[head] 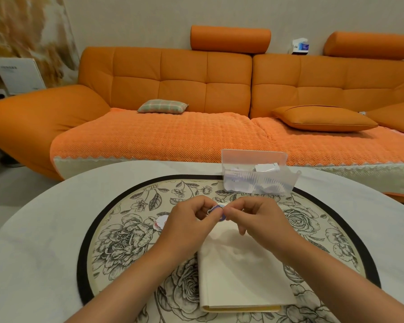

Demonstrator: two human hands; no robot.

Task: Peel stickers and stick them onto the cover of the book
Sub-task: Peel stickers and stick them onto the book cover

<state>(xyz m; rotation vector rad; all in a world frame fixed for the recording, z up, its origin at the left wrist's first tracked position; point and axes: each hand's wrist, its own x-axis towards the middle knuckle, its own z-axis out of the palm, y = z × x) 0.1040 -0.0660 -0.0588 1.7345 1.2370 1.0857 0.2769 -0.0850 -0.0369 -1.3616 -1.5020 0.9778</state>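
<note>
Both my hands pinch small blue sticker [216, 212]: left hand [187, 223], right hand [257, 220], above far edge of cream book [243, 271] on bench [33, 229]. Risk I see: backing splits unevenly, sticker curls, sticks to fingertip.

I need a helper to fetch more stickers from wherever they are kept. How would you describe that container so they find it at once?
Start at the round floral mat on the white table. At its far edge, toward the orange sofa, stands a clear plastic box with its lid up and pale paper pieces inside. It is the only see-through thing there; the cream book lies nearer, under the hands.
</note>
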